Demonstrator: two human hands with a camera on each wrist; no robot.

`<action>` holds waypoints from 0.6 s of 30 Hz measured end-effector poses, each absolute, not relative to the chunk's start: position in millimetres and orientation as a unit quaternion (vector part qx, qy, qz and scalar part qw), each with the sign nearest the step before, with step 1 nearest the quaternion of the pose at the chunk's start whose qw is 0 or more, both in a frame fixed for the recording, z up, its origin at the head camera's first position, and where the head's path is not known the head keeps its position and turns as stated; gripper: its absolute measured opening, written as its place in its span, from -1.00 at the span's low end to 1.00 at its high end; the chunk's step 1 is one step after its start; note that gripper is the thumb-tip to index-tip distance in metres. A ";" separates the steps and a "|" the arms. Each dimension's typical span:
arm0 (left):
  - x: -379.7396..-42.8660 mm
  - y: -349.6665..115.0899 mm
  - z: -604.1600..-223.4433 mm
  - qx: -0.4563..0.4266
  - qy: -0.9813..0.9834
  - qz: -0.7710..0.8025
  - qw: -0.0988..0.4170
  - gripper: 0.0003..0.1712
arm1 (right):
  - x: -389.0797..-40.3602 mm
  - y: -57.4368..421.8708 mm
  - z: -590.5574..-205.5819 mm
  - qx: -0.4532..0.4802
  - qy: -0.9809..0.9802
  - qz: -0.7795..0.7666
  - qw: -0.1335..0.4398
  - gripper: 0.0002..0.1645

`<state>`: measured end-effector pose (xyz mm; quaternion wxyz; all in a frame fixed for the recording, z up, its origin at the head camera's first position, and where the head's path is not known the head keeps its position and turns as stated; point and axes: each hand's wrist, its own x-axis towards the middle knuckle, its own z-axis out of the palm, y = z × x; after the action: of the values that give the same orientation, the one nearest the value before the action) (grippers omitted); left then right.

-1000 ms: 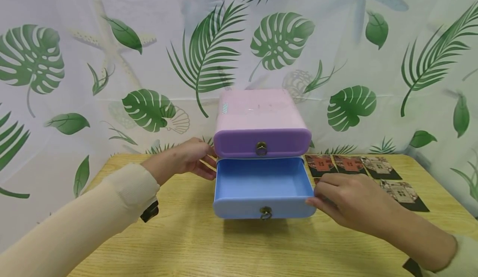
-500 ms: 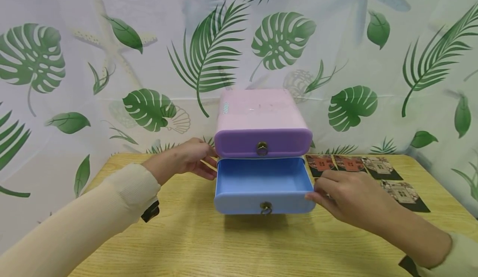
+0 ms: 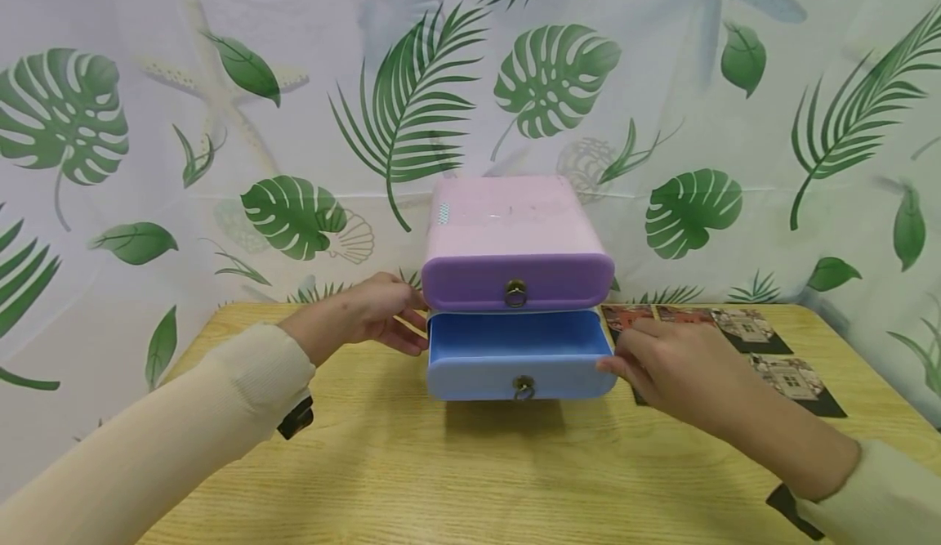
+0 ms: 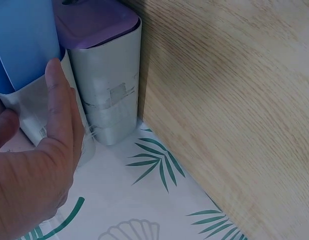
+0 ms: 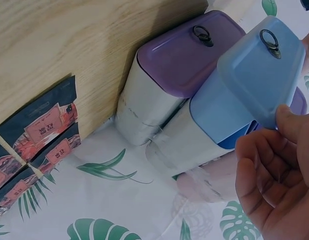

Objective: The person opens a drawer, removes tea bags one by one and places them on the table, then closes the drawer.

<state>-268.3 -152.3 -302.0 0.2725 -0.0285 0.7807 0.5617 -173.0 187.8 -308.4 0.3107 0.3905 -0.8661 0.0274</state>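
Note:
A stacked drawer cabinet with a pink top casing stands on the table. Its blue drawer, partly pulled out, shows a bare inside and a ring pull. My right hand pinches this drawer's right front corner, thumb on the front face and fingers curled behind, as the right wrist view shows. Flat against the cabinet's left side rest the extended fingers of my left hand, thumb apart. Above the blue drawer, the purple drawer is closed. Another purple drawer below it shows in the right wrist view, also closed.
Several dark printed packets lie on the wooden table to the right, some partly behind my right hand. A leaf-patterned cloth hangs right behind the cabinet.
The blue drawer has slid inward, away from me, so less of its inside shows. My right hand moved along with it, while the left hand stayed at the cabinet's side.

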 end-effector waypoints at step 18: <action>-267.5 -153.6 -300.7 -0.031 0.781 0.560 0.275 -0.72 | -193.1 181.4 -309.5 0.363 -0.883 0.023 0.295 -0.66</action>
<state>-267.5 -153.6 -300.7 0.2754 -0.0311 0.7805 0.5603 -193.1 181.4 -309.5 0.2949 0.3634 -0.8835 0.0228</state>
